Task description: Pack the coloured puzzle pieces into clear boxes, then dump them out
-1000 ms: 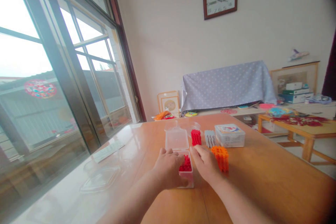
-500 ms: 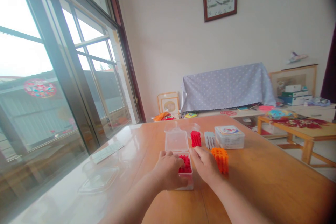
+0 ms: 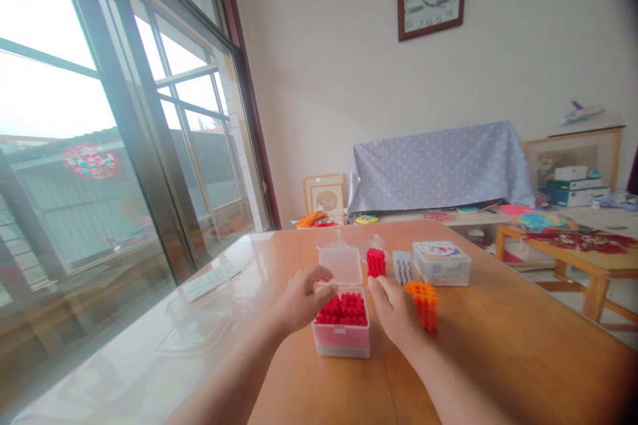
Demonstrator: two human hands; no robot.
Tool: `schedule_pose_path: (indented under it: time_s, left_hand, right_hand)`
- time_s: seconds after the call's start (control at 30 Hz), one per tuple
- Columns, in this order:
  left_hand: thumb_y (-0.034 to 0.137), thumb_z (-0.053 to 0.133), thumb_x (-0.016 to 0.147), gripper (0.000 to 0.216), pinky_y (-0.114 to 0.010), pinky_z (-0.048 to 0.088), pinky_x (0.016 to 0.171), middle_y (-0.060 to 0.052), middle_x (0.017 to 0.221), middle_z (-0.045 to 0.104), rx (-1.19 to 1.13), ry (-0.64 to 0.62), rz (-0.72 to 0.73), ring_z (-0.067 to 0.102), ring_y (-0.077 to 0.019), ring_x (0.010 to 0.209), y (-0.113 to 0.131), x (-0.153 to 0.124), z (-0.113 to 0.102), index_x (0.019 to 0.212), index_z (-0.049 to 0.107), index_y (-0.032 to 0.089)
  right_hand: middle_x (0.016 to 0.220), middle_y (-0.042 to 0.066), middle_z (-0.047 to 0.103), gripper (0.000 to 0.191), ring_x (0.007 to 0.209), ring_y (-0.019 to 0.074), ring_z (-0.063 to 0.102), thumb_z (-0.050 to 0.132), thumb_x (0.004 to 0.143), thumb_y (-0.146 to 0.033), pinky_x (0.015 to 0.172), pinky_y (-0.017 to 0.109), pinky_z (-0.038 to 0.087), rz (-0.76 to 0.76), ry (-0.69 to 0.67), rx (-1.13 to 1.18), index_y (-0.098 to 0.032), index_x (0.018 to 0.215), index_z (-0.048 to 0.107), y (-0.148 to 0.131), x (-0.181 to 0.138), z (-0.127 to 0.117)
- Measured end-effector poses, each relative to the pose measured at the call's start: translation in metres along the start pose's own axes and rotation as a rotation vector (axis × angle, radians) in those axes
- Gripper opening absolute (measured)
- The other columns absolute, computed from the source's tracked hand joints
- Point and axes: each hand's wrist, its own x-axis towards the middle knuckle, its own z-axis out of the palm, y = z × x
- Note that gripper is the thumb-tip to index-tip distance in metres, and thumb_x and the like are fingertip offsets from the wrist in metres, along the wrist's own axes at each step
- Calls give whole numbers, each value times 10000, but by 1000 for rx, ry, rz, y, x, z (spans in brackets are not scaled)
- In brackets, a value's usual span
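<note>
On the table stands a clear plastic box (image 3: 343,347) holding red interlocking block pieces (image 3: 351,306), its hinged lid (image 3: 340,267) tipped back. Over the box's left rim hovers my left hand (image 3: 306,299), thumb and fingers apart with nothing visible between them. Beside the box's right edge is my right hand (image 3: 396,315), fingers pointing forward; it looks empty, and its far fingers are partly hidden. A red block stack (image 3: 376,263) rises just beyond its fingertips. To its right are an orange block stack (image 3: 423,305) and a grey block stack (image 3: 403,267).
A closed plastic box (image 3: 442,264) with a printed label sits at the back right of the table (image 3: 478,345). Clear plastic lids (image 3: 197,332) and a paper sheet (image 3: 212,281) lie on the left. Glass windows (image 3: 84,212) flank that side. A low wooden table (image 3: 593,255) stands at right.
My left hand has lifted and moved left off the box, uncovering the red pieces inside. My right hand stays beside the box. The view has shifted slightly.
</note>
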Motion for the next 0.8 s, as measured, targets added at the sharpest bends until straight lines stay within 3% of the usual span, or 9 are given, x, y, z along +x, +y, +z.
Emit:
schedule_pose_path:
  time_s: [0.1,0.17,0.3,0.4,0.5,0.67,0.8]
  left_hand:
    - [542,521,899,403,-352,449,912,-81,1084,705,-174,175,-205,620,-245,1035,-24,3,2,1053,650,193]
    - [616,500,896,500,-369,448,924,-91,1115,706,-287,212,-318,616,-261,1065,-36,3,7,1108,641,186]
    - [757,429,870,692,-406,421,986,-126,1331,635,-501,180,-426,561,-297,1225,-53,1,21,1266,592,213]
    - [816,366,851,794,-427,399,1021,-148,1437,559,-614,109,-467,501,-305,1327,-61,5,32,1369,518,233]
    - [848,281,846,855,-442,370,1050,-140,1470,525,-686,70,-512,466,-285,1365,-64,14,36,1437,436,249]
    - [882,206,824,879,-417,403,982,-99,1473,506,-708,31,-564,498,-263,1284,-60,21,32,1403,451,268]
    - [907,124,797,920,-355,455,880,-93,1356,568,-817,-28,-500,551,-241,1165,-53,17,27,1292,509,233]
  right_hand:
    - [611,12,585,476,607,176,536,369,996,-564,625,274,383,37,-16,1,-237,679,509,1,-1,1]
    - [630,26,620,489,620,189,565,369,988,-581,637,286,408,50,-38,4,-237,693,552,3,-1,3]
    - [944,89,746,492,898,253,680,396,963,-618,831,356,500,89,-106,113,-231,938,698,7,1,9]
    - [1273,122,687,579,1189,292,629,450,920,-668,1025,429,472,197,-151,286,-228,1222,675,9,1,14]
    - [1411,102,605,670,1337,296,529,500,876,-712,1106,455,430,277,-189,447,-245,1340,623,7,-1,16]
    - [1473,72,552,709,1397,295,460,503,862,-736,1037,451,487,324,-227,566,-278,1399,571,2,-1,9]
    - [1431,110,585,698,1281,310,571,398,901,-745,892,442,555,450,-256,662,-278,1394,555,6,3,7]
